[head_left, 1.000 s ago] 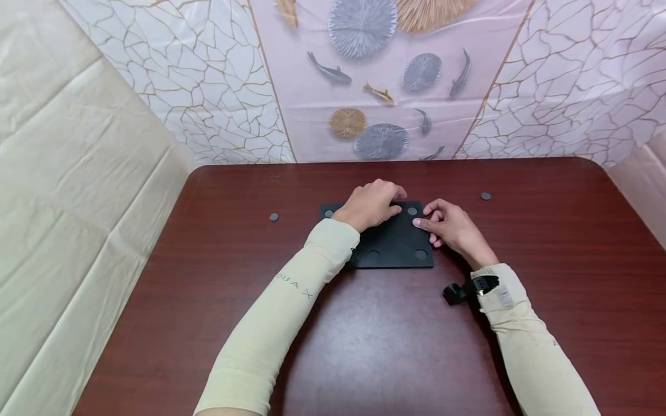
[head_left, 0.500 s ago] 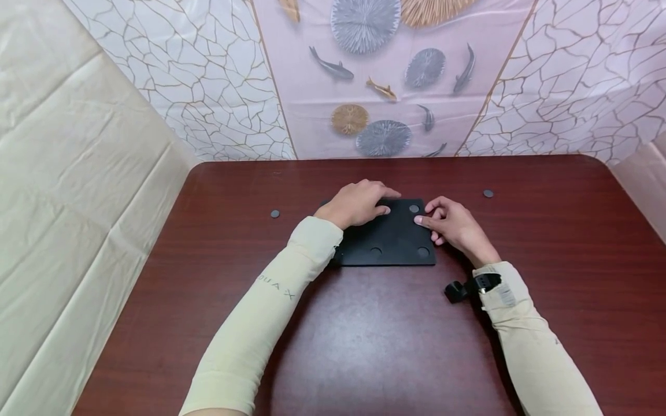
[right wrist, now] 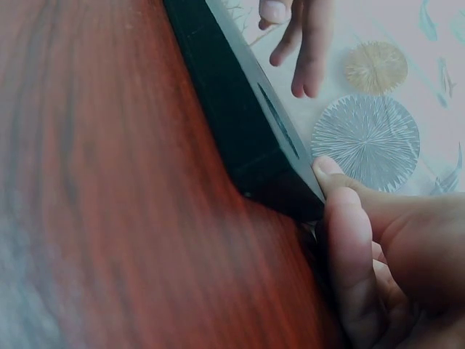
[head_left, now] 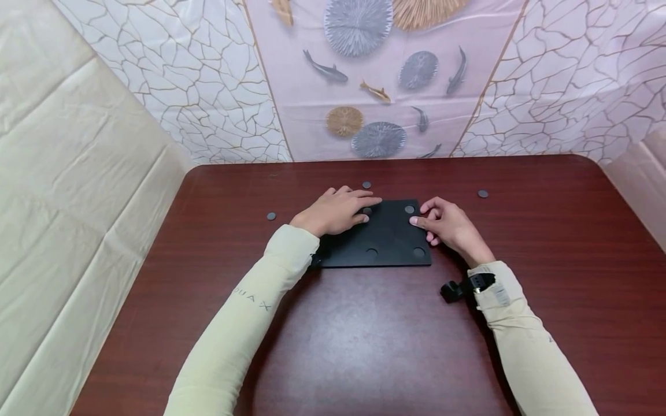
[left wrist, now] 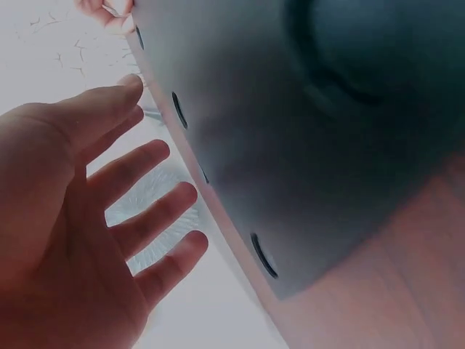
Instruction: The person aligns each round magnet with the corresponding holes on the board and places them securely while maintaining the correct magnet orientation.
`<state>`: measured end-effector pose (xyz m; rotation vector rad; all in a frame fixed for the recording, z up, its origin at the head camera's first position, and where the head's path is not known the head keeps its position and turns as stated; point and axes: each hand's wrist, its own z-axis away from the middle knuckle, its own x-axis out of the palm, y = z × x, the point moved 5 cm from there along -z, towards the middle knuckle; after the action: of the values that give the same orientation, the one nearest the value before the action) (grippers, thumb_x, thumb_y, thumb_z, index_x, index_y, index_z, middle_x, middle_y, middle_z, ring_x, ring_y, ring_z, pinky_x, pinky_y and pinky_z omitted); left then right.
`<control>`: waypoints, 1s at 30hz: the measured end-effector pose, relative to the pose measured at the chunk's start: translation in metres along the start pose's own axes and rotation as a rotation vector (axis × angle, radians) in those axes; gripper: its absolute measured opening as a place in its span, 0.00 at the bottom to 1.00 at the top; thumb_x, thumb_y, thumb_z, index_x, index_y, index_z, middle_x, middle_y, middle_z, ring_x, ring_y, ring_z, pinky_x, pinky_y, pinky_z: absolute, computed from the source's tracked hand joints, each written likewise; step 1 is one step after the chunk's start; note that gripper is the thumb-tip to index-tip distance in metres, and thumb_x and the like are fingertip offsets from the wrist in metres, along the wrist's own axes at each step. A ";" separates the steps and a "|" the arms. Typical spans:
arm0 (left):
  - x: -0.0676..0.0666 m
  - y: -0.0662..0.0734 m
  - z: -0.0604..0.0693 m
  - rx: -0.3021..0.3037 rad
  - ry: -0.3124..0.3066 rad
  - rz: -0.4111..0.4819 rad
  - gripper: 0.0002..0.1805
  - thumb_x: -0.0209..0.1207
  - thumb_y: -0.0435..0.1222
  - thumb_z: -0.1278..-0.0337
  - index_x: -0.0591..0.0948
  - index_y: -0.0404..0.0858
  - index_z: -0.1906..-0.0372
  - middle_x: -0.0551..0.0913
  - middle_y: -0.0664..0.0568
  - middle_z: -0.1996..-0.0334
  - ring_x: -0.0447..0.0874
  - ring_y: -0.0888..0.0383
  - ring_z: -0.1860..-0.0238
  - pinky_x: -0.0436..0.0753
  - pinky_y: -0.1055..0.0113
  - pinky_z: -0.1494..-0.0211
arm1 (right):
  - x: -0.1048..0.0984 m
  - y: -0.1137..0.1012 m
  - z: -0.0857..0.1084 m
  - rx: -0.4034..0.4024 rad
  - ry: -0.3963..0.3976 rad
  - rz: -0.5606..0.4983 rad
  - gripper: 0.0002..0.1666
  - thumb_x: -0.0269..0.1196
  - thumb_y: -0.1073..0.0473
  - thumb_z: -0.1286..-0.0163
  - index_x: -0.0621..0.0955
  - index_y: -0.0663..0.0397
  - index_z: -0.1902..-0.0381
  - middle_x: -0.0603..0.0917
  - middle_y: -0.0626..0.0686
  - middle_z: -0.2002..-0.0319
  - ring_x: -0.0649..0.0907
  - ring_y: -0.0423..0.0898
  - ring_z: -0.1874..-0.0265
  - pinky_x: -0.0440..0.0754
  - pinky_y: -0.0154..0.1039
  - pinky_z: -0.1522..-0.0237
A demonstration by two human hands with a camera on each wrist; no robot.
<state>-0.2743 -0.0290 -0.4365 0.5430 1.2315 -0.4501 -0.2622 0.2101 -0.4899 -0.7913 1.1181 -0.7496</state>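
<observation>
Head view: pale left sleeve [head_left: 229, 341] bears dark lettering; "UA X" is legible, the preceding character is unclear. Black board [head_left: 392, 234] lies flat on the brown table [head_left: 359, 335], between the hands. Its upper face carries round recesses; the far-right recess contains a grey disc [head_left: 409, 210]. Contents of the remaining recesses cannot be determined reliably. Right hand [head_left: 451, 226] grips the board's right edge, thumb on the upper face. Left hand [head_left: 335, 211] holds nothing; fingers are extended and spread above the board's left portion. Three loose discs rest on the table: left disc [head_left: 271, 216], middle disc [head_left: 366, 185] beyond the board, right disc [head_left: 483, 194].
</observation>
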 end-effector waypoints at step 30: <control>0.012 -0.066 0.060 -0.076 0.079 0.222 0.31 0.50 0.42 0.15 0.60 0.51 0.15 0.55 0.49 0.15 0.52 0.45 0.16 0.56 0.39 0.19 | 0.001 0.000 0.002 0.019 0.003 -0.014 0.24 0.70 0.52 0.25 0.73 0.62 0.45 0.77 0.51 0.73 0.81 0.41 0.82 0.84 0.36 0.77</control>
<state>-0.2650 -0.1187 -0.4434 0.6292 1.2421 -0.1956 -0.2600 0.2097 -0.4893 -0.7827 1.1080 -0.7724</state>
